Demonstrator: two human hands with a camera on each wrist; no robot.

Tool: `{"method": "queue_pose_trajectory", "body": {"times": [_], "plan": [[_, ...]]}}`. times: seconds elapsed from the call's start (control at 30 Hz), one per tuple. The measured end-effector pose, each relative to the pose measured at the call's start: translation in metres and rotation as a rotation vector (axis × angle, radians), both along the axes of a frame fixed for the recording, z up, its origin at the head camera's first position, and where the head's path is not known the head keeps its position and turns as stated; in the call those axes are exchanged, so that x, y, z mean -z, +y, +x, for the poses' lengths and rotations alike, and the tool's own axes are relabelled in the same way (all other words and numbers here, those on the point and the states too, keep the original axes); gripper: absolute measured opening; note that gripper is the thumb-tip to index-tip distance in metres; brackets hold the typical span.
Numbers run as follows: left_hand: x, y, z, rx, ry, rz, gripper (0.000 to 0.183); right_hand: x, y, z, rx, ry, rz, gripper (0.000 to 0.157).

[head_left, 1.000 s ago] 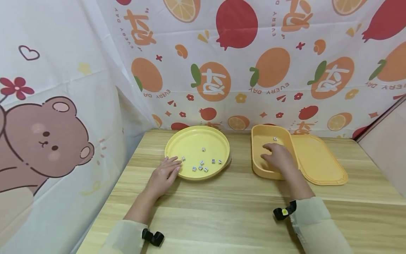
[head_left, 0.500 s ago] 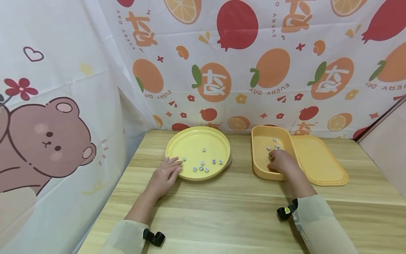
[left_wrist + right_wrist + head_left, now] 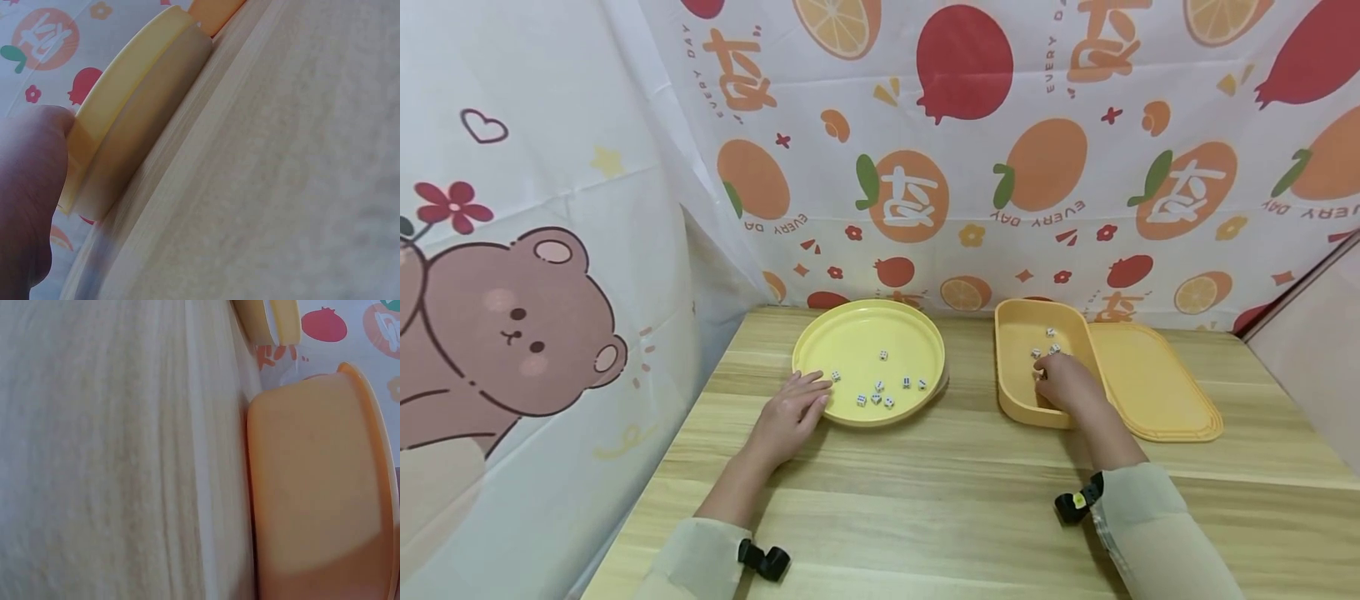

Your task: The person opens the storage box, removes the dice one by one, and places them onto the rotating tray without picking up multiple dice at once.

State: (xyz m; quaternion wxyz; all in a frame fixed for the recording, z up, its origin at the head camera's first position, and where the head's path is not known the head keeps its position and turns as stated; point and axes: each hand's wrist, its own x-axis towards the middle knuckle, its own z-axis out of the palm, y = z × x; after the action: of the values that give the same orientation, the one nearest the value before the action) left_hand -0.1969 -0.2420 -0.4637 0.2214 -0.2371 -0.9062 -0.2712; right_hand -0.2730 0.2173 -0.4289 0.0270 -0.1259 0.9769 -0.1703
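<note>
My left hand (image 3: pixel 788 419) lies at the near left rim of a round yellow tray (image 3: pixel 850 333), fingers extended over its edge; the left wrist view has the hand (image 3: pixel 31 181) against the tray's side. Several white dice (image 3: pixel 883 356) are spread over the tray, mostly toward its near side. My right hand (image 3: pixel 1066 383) reaches down into a rounded orange box (image 3: pixel 1011 375), thumb and fingers bent together around a die, mostly hidden by them. Other dice (image 3: pixel 1050 332) lie in the box beyond the fingers. The right wrist view is filled by the box's outer wall (image 3: pixel 319 481).
An orange lid (image 3: pixel 1157 383) lies flat on the wooden table (image 3: pixel 925 500), along the right side of the box. A fruit-print cloth (image 3: pixel 970 167) hangs right behind the table, and a bear-print cloth (image 3: pixel 550 333) hangs at the left.
My right hand has gone from spread fingers over the box to bent fingers lower inside it, uncovering more dice. My left hand stays at the tray's rim.
</note>
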Motion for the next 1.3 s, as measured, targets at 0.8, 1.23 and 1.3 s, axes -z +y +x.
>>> {"method": "queue_pose_trajectory", "body": {"times": [0.8,1.23,1.3], "plan": [[0.002,0.001,-0.001,0.005,0.006,-0.008,0.022,-0.022,-0.079,0.018,-0.107,0.423,-0.542,0.018],[0.001,0.000,0.003,0.006,0.012,-0.004,0.021,-0.009,-0.159,0.025,-0.094,0.256,-0.749,0.021],[0.000,0.000,0.003,0.006,0.011,-0.006,0.021,-0.007,-0.168,0.027,-0.103,0.243,-0.755,0.021]]}}
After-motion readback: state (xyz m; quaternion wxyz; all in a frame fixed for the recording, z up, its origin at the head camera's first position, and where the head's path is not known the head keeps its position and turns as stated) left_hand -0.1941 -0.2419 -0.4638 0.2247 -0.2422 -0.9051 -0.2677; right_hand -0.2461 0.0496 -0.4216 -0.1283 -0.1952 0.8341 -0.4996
